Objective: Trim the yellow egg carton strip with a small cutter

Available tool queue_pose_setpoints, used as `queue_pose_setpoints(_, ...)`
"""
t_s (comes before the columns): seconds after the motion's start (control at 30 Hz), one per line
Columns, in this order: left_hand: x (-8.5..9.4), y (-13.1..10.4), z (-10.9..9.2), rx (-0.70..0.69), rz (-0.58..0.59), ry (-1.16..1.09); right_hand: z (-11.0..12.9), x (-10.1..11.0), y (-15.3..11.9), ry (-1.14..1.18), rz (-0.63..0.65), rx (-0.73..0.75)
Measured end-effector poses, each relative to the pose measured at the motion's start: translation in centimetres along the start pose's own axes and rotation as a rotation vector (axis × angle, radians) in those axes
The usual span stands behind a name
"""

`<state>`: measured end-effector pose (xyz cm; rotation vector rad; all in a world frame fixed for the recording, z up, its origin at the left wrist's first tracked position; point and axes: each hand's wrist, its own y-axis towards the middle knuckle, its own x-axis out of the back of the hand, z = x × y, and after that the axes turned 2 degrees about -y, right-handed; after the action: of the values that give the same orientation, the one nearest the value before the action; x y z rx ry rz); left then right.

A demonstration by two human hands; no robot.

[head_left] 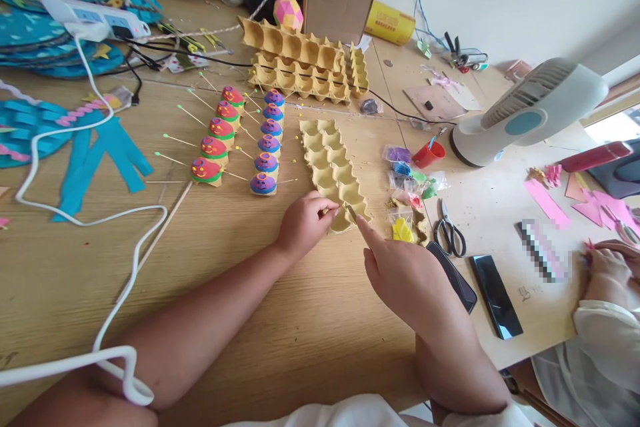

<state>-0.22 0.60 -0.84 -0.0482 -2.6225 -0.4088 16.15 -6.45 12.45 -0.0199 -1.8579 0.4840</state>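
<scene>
A yellowish egg carton strip (327,167) with two rows of cups lies on the wooden table in front of me. At its near left corner, my left hand (311,220) pinches the carton's rim between thumb and fingers. My right hand (400,273) grips a small dark blade (351,213), index finger stretched along it, over the near cups; its handle is hidden in the palm. To the left stand two painted carton rows, one red and green (220,130), the other purple and blue (270,145), both with drawn faces and thin sticks poking out.
More egg cartons (300,77) sit at the back. On the right are clay packets (401,230), scissors (445,230), two phones (496,295), a red cup (429,155) and a fan (530,117). A white cable (137,260) crosses the left side. Another person's hands (607,270) rest far right.
</scene>
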Motion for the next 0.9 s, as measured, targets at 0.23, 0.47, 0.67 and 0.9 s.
queue_pose_setpoints(0.23,0.0,0.0,-0.1,0.017,0.007,-0.016,0.3,-0.5,-0.3,-0.039,-0.043,0.024)
queue_pose_setpoints(0.47,0.0,0.0,-0.2,0.024,0.006,-0.010,0.4,-0.1,-0.2,-0.037,0.005,0.017)
queue_pose_setpoints(0.67,0.0,0.0,-0.2,0.026,0.014,-0.008,0.5,0.7,0.8,-0.005,0.095,-0.007)
queue_pose_setpoints(0.9,-0.1,0.1,-0.1,0.033,0.007,-0.011,0.8,0.6,0.8,-0.011,0.098,-0.019)
